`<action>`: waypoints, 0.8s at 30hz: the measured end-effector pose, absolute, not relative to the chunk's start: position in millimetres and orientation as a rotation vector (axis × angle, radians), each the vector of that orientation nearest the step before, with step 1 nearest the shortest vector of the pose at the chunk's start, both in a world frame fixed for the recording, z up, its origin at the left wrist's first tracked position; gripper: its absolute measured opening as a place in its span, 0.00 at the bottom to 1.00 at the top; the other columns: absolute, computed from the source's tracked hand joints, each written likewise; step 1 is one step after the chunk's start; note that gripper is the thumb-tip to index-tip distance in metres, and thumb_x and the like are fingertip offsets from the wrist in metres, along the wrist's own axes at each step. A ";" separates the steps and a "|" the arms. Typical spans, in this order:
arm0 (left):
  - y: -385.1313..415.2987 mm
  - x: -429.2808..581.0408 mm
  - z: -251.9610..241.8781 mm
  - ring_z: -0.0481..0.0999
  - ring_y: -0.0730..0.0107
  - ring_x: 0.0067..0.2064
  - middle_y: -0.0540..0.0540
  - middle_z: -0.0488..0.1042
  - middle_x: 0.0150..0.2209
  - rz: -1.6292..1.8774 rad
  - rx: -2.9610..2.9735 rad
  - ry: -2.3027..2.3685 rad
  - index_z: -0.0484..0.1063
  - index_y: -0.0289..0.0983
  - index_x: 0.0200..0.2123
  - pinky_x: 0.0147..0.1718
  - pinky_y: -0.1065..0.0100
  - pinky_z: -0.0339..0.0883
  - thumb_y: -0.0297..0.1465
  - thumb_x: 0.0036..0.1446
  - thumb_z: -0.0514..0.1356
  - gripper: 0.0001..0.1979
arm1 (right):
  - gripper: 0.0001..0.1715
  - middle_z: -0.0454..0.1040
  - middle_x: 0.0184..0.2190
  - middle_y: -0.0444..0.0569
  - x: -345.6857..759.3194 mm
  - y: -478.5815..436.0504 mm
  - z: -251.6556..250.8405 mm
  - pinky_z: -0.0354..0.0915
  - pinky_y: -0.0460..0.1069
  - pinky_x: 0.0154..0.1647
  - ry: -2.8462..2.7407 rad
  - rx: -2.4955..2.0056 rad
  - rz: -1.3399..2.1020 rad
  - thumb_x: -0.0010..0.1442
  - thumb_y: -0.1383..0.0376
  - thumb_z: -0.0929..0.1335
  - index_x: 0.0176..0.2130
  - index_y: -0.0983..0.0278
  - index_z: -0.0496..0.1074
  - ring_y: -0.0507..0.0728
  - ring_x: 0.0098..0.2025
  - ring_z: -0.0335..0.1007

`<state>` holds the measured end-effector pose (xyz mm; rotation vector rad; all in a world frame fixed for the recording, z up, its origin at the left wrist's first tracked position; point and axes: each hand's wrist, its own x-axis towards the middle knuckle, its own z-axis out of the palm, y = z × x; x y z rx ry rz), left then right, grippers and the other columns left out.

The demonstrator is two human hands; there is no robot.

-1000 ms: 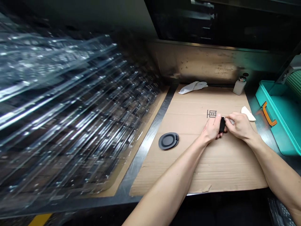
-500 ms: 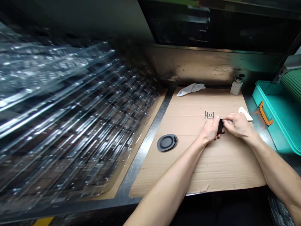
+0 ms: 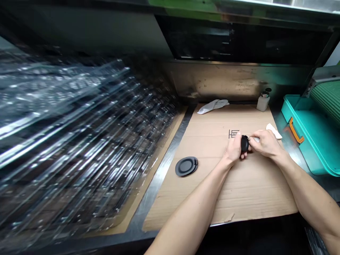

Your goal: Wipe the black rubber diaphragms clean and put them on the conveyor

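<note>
My left hand [image 3: 234, 147] is closed around a small black rounded part [image 3: 244, 143] above the cardboard sheet. Its smooth, dark oval face points toward me. Right beside it, my right hand [image 3: 265, 142] has thumb and fingers pinched together at the part's edge. A small pale bit shows between those fingers, too small to name. To the left, a dark grey oval disc-like piece [image 3: 186, 166] with a notched right edge lies flat on the cardboard [image 3: 255, 191].
Stacked clear plastic trays [image 3: 87, 141] fill the left side. A white cloth [image 3: 213, 106] and a small bottle with a metal cap [image 3: 263, 101] stand at the back. A white piece [image 3: 274, 131] lies behind my right hand. A teal bin [image 3: 305, 148] with an orange handle is at right.
The black part has turned in my left hand, so more of its smooth oval face shows. Both hands stay close together. The whole view has shifted slightly.
</note>
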<state>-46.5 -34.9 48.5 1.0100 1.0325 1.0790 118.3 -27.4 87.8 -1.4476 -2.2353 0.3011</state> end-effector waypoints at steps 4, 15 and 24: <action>-20.9 -58.4 59.0 0.64 0.75 0.16 0.42 0.74 0.23 1.193 0.366 0.857 0.73 0.29 0.37 0.13 0.74 0.50 0.40 0.73 0.36 0.31 | 0.16 0.83 0.36 0.50 131.6 -20.2 83.7 0.65 0.50 0.43 -2.064 -1.504 0.207 0.62 0.60 0.66 0.37 0.62 0.83 0.59 0.39 0.77; -17.1 -70.5 72.1 0.64 0.75 0.19 0.36 0.76 0.26 1.186 0.068 0.722 0.72 0.25 0.41 0.15 0.77 0.54 0.41 0.74 0.36 0.32 | 0.17 0.82 0.35 0.49 139.2 -14.4 87.9 0.64 0.51 0.39 -2.047 -1.788 0.173 0.61 0.58 0.66 0.39 0.59 0.84 0.60 0.38 0.75; -15.2 -70.5 62.2 0.70 0.71 0.22 0.37 0.78 0.30 1.169 0.215 0.655 0.75 0.28 0.43 0.20 0.74 0.62 0.43 0.73 0.40 0.30 | 0.28 0.78 0.49 0.56 167.8 -11.2 102.2 0.66 0.56 0.43 -2.004 -2.105 -0.082 0.64 0.44 0.64 0.51 0.56 0.81 0.68 0.49 0.73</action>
